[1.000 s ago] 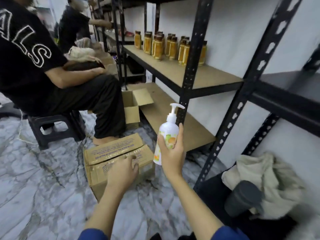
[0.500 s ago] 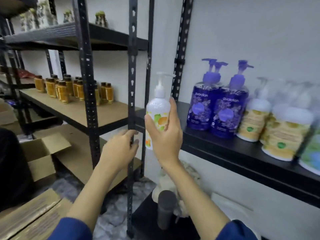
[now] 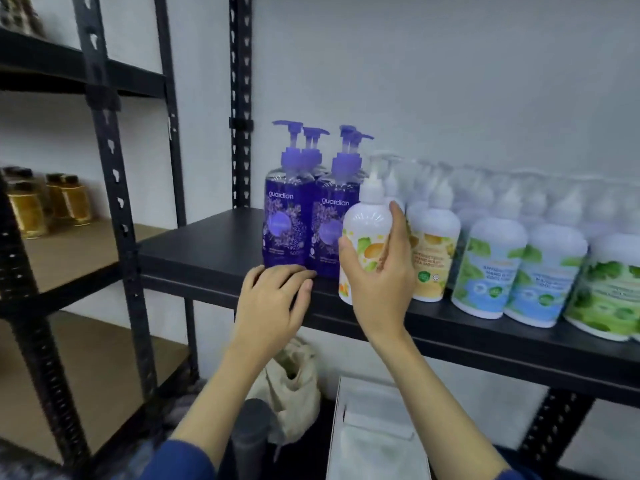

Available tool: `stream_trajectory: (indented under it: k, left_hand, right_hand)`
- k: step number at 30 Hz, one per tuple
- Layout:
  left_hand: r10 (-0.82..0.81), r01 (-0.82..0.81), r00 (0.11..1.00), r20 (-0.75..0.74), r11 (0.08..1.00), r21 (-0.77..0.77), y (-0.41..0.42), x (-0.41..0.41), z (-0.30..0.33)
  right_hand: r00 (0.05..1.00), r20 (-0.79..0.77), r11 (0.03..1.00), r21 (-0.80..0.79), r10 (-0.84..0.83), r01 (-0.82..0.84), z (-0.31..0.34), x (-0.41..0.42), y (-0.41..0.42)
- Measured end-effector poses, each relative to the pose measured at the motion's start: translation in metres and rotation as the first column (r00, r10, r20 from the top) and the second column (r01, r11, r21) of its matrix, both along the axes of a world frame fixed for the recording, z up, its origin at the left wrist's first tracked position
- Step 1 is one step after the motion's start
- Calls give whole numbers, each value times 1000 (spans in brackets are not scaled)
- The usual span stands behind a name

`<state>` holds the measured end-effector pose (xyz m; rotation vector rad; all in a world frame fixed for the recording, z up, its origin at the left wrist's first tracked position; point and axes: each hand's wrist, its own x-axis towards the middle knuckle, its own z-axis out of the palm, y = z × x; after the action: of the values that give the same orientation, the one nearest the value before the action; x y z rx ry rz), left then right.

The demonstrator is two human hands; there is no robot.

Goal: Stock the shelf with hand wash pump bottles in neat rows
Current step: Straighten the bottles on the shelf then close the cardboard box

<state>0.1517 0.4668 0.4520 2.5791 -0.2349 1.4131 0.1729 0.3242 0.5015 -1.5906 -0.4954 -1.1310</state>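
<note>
My right hand [image 3: 379,271] grips a white pump bottle [image 3: 363,230] with an orange-and-green fruit label, upright over the front edge of the black shelf [image 3: 207,247]. It is just in front of the purple bottles [image 3: 287,216] and left of a row of white bottles with yellow labels [image 3: 433,251]. Rows of white bottles with green labels [image 3: 512,271] stand further right. My left hand [image 3: 277,303] rests with fingers loosely bent at the shelf's front edge, below the purple bottles, holding nothing.
A black slotted upright [image 3: 239,98] stands behind the shelf's left end. A neighbouring rack to the left holds amber bottles [image 3: 31,209] on a wooden shelf. Below the black shelf lie a beige cloth bag [image 3: 294,386], a dark cup [image 3: 252,434] and a white box [image 3: 374,431].
My view swung up from the floor carton to the black shelf. My right hand carried the white bottle to the shelf's front edge; my left hand left the carton and reached the shelf edge.
</note>
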Motion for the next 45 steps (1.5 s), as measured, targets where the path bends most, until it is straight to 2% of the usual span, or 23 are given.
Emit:
stream_trajectory:
  k: [9,17,22,25,29,35,42,45]
  left_hand:
    - [-24,27,980,197,1000,-14,-4,10,-11]
    - [-9,19,959,284,999,-35,-5,18,-15]
    - [0,17,947,320,999,-50,-7,20,-19]
    - [5,15,946,324,998,-59,-8,22,-19]
    - [15,9,942,334,997,-71,-9,23,-21]
    - [20,8,939,342,997,-80,-10,25,-22]
    - [7,24,939,343,996,-88,-11,24,-21]
    - [10,18,940,342,997,-80,-10,24,-21]
  right_hand:
    - [990,-139,995,-92,15,-28,-2,5,-6]
    - [941,-271,954,-165,201,-252,-1,1,-23]
    - [918,-289,929,-170,271,-328,-1,0,-30]
    - [934,-263,948,-143,240,-284,-5,0,-31]
    - [971,-211,970,-186,114,-154,-9,0,-28]
    - [955,-237,946,-227,176,-231,-8,-1,-34]
    - [976,-210,955,-273,56,-113,-9,-4,-27]
    - [976,-197,947,-286,92,-147,-7,-7,-28]
